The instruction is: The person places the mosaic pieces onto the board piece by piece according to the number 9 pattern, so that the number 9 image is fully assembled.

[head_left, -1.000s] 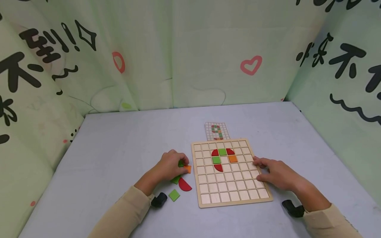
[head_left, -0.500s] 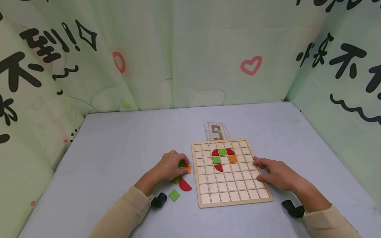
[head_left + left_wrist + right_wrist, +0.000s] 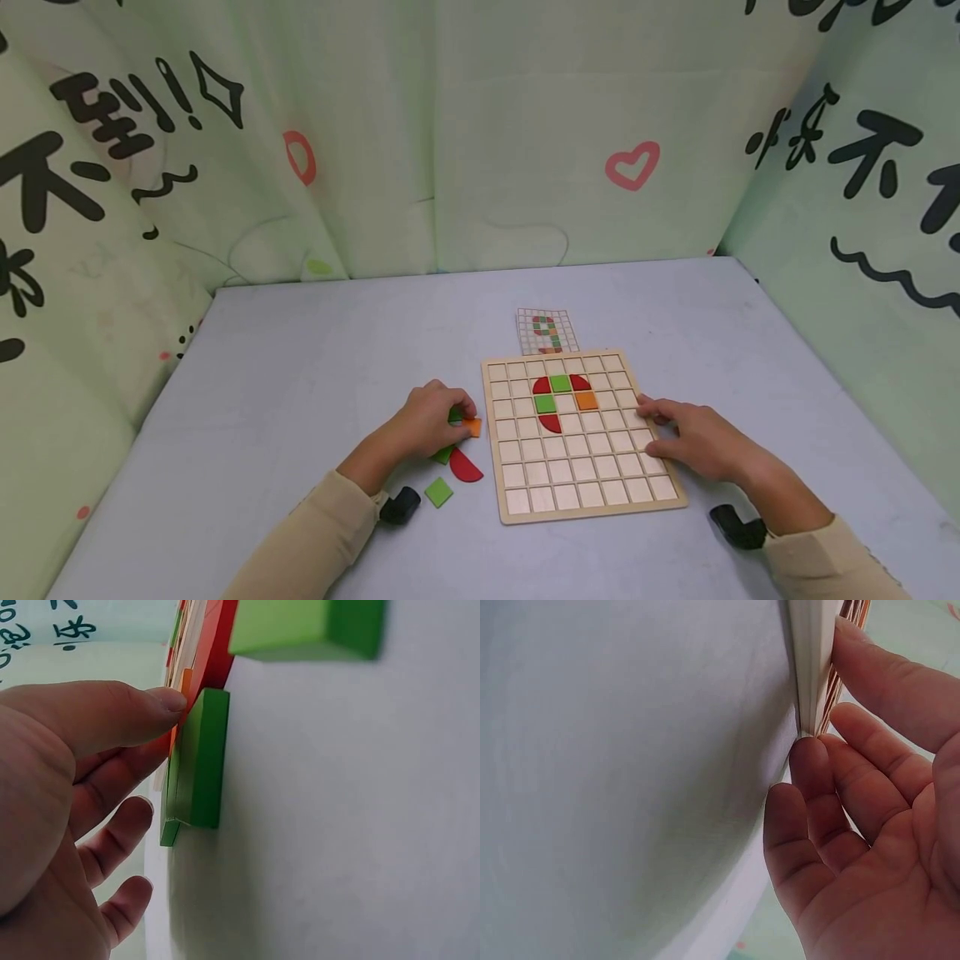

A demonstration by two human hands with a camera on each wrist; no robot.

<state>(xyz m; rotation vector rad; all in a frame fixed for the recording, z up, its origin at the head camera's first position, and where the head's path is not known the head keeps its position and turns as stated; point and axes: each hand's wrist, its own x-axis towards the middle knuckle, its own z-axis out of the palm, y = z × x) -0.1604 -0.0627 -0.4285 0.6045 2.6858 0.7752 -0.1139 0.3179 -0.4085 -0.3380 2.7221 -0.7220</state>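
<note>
My left hand [image 3: 429, 421] is beside the left edge of a wooden grid board [image 3: 566, 497], thumb and forefinger pinching an orange square tile [image 3: 474, 427]. Green square tiles [image 3: 202, 761] lie close by those fingertips, partly hidden by the hand in the head view. A red half-round tile [image 3: 466, 466] and another green square [image 3: 438, 492] are nearer me. On the right, my right hand [image 3: 701, 437] rests its thumb and fingertips along the board's edge. Set into the board are green squares [image 3: 560, 383], red quarter-round tiles [image 3: 551, 423] and an orange square [image 3: 587, 401].
A small printed card [image 3: 531, 340] with a coloured grid pattern lies behind the board, its lower edge against or under it. The white table [image 3: 315, 358] is bordered by pale green curtains [image 3: 480, 150]. Black wrist devices [image 3: 401, 504] sit by both sleeves.
</note>
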